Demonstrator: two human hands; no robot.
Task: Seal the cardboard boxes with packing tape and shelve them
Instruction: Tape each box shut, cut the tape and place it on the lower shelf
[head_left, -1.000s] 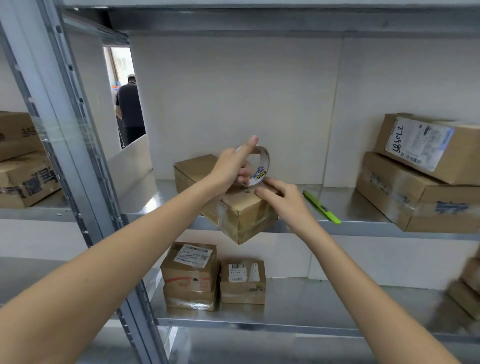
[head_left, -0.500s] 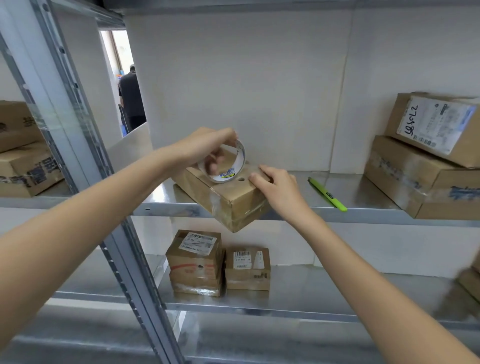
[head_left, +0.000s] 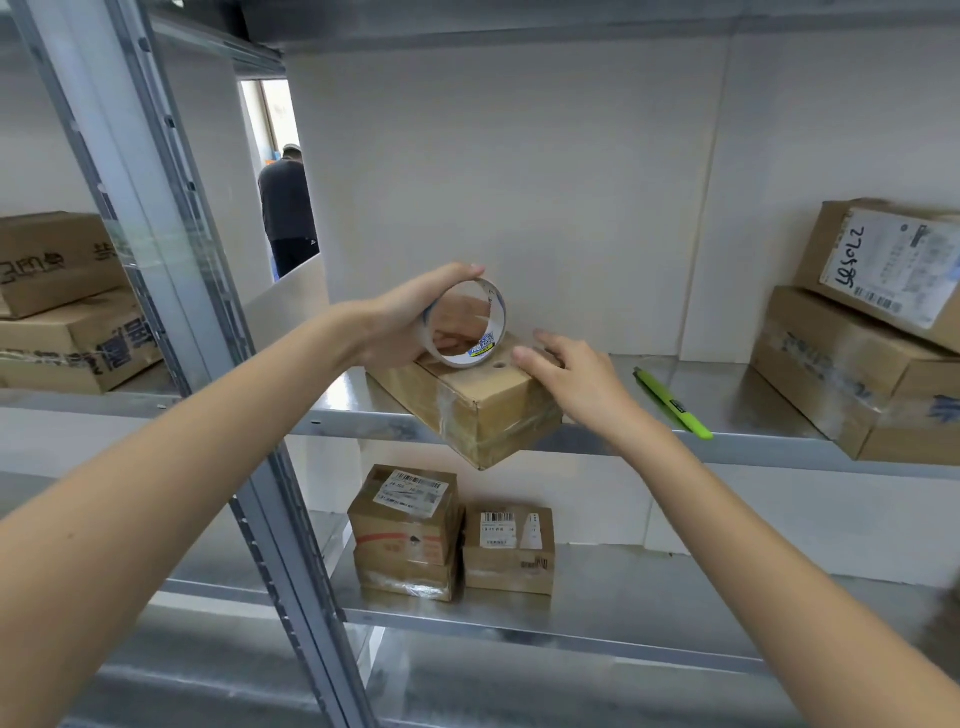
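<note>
A small cardboard box (head_left: 483, 410) lies on the middle metal shelf (head_left: 639, 447), one corner jutting over the front edge. Clear tape shows on its near sides. My left hand (head_left: 410, 322) grips a roll of clear packing tape (head_left: 480, 358), which stands on edge on the box top. My right hand (head_left: 576, 379) rests on the box's right side with fingers stretched out and lying on the top.
A green utility knife (head_left: 672, 402) lies on the shelf right of the box. Two stacked boxes (head_left: 872, 364) sit at the far right, more boxes (head_left: 62, 306) at the left beyond the grey upright post (head_left: 171, 270). Small labelled boxes (head_left: 452, 535) sit on the lower shelf. A person stands in the doorway (head_left: 285, 208).
My left hand has carried the tape roll from the box's right end back toward its left end. My right hand stayed pressing on the box's right part. The box has not shifted noticeably.
</note>
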